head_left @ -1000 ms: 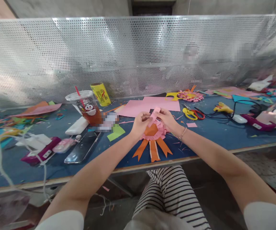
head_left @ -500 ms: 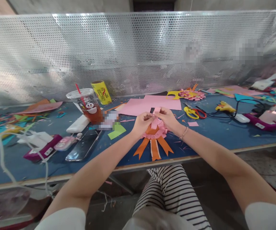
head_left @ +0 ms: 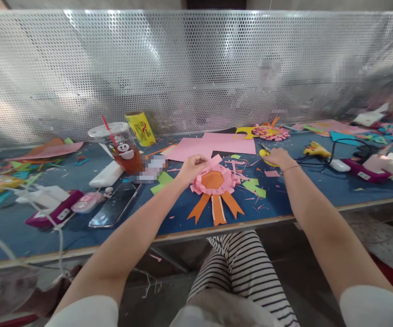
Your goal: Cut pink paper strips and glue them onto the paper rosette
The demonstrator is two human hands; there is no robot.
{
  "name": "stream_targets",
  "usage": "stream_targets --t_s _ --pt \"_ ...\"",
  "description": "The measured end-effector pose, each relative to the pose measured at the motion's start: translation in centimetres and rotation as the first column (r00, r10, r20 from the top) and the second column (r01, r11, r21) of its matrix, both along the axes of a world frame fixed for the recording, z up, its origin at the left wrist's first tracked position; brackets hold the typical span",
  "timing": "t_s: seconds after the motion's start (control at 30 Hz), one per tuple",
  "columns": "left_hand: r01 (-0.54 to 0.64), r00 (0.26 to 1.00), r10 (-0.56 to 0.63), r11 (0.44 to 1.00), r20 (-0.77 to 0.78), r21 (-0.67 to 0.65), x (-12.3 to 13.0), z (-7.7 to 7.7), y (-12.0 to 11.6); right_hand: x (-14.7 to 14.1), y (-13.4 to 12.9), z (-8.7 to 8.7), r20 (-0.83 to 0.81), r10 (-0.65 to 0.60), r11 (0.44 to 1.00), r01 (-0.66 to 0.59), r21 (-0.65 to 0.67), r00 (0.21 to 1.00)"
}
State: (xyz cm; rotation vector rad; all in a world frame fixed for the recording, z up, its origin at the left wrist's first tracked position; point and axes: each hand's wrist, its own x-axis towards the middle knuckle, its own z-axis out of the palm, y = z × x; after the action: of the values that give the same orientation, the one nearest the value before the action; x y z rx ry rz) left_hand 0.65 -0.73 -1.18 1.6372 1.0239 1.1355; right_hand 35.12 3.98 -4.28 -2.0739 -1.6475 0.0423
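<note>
My left hand (head_left: pixel 194 167) pinches a small pink paper strip (head_left: pixel 214 161) above the upper left edge of a paper rosette. The rosette (head_left: pixel 212 180) lies on the blue table, with an orange centre, a looped pink rim and orange tails (head_left: pixel 218 211) pointing toward me. To the right, my right hand (head_left: pixel 280 159) is closed over the scissors (head_left: pixel 265 153); their yellow handle shows beside the fingers and the rest is partly covered. Pink sheets (head_left: pixel 230 143) lie behind the rosette, and pink and green scraps lie around it.
At the left are a drink cup (head_left: pixel 123 147), a yellow packet (head_left: pixel 141 129), a phone (head_left: pixel 114 205) and a purple power strip (head_left: pixel 55 211). A yellow glue gun (head_left: pixel 317 150) with a black cable lies right. Another rosette (head_left: pixel 271 132) sits by the perforated screen (head_left: pixel 169 72).
My right hand has left the pink strip and moved right onto the scissors. My left hand has shifted slightly left with the strip, and the rosette's centre is now uncovered.
</note>
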Motion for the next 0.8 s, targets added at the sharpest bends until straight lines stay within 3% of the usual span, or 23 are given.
stream_targets --t_s 0.1,0.27,0.43,0.47,0.53,0.57,0.63,0.7,0.8 --pt "0.06 0.998 -0.061 0.998 -0.011 -0.035 0.1 0.2 -0.3 0.3 0.3 -0.2 0.025 -0.138 0.979 0.141 -0.147 0.99" --pt "0.084 0.987 -0.086 0.996 -0.134 -0.016 0.2 0.0 -0.3 0.6 -0.5 -0.1 0.02 -0.247 0.951 0.247 -0.186 0.969" --pt "0.042 0.991 -0.032 0.996 -0.129 0.081 0.2 -0.4 0.0 -0.3 -1.1 0.8 0.031 -0.191 0.977 0.193 -0.094 0.981" --pt "0.021 0.996 -0.012 0.996 -0.094 0.086 0.2 -0.4 0.1 -1.1 -1.2 1.2 0.031 -0.143 0.988 0.145 -0.061 0.989" --pt "-0.02 1.0 0.02 0.998 -0.001 0.06 0.3 -0.4 0.0 -3.5 -1.5 1.9 -0.024 0.073 0.997 -0.073 0.003 0.997" --pt "-0.029 0.999 0.027 0.999 0.044 0.041 0.4 -0.5 0.0 -5.0 -1.7 2.2 -0.108 0.275 0.961 -0.269 0.066 0.955" --pt "-0.032 0.993 0.032 0.999 0.11 0.005 0.6 -0.5 -0.2 -8.3 -2.5 2.6 -0.283 0.612 0.79 -0.576 0.209 0.738" --pt "-0.031 0.99 0.033 0.999 0.135 -0.022 0.9 -0.6 -0.4 -11.5 -3.4 2.5 -0.419 0.74 0.66 -0.689 0.299 0.526" --pt "-0.016 0.994 0.018 1.0 0.109 -0.016 1.4 -0.5 -1.0 -14.9 -4.5 2.0 -0.551 0.767 0.582 -0.718 0.381 0.328"
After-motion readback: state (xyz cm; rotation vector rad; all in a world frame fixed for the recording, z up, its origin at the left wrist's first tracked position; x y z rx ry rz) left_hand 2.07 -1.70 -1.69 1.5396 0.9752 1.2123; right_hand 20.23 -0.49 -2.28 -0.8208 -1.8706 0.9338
